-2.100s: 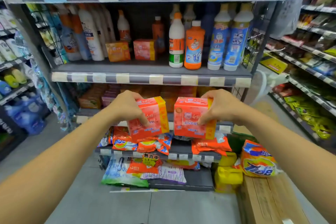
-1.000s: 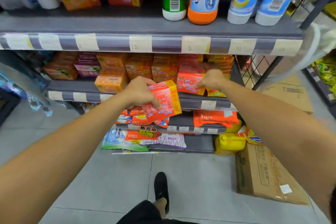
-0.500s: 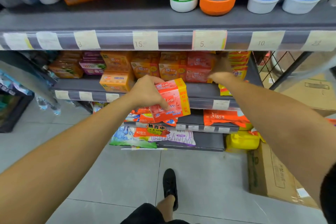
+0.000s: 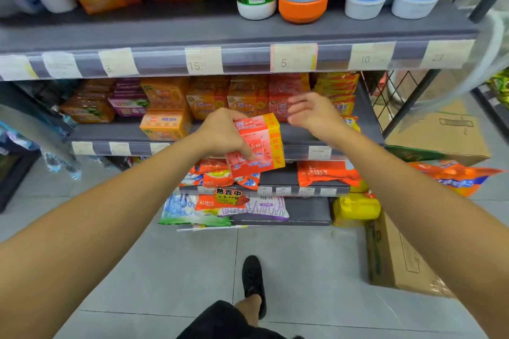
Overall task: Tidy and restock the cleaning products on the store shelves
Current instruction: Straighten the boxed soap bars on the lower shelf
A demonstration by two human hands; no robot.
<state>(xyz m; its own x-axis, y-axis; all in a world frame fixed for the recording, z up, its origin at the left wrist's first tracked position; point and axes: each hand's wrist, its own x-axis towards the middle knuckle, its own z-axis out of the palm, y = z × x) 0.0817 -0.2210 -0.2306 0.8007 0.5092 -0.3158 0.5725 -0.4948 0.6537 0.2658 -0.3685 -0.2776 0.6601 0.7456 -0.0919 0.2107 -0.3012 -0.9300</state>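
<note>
Head view: my left hand [image 4: 220, 132] grips a red-and-pink rectangular soap pack with a yellow band down its right side [image 4: 260, 146], thumb pressed on the front face and fingers curled over the top edge. The pack is tilted a little and hangs in the air just in front of the lip of the middle grey metal shelf [image 4: 303, 135], not resting on it.

My right hand [image 4: 311, 113] holds nothing. Its fingers are relaxed and spread just before the row of matching red packs [image 4: 283, 92] standing at the back of that shelf. It is blurred, so I cannot tell whether a fingertip touches them. Left of that row stand orange packs, one low orange pack [image 4: 165, 124] lying nearer the front.

I judge that my pack belongs with the red row, on the bare strip before it. I hold it from one upper corner only and the wrapper looks glossy, so it could swivel or slip out and drop onto the orange detergent bags [image 4: 325, 172] on the shelf below. The upper shelf's price-label strip [image 4: 203, 60] overhangs the gap, so lifting too high would catch the pack on it. Pushing it in crooked could topple the standing row, and my empty hand sits right in its path
</note>
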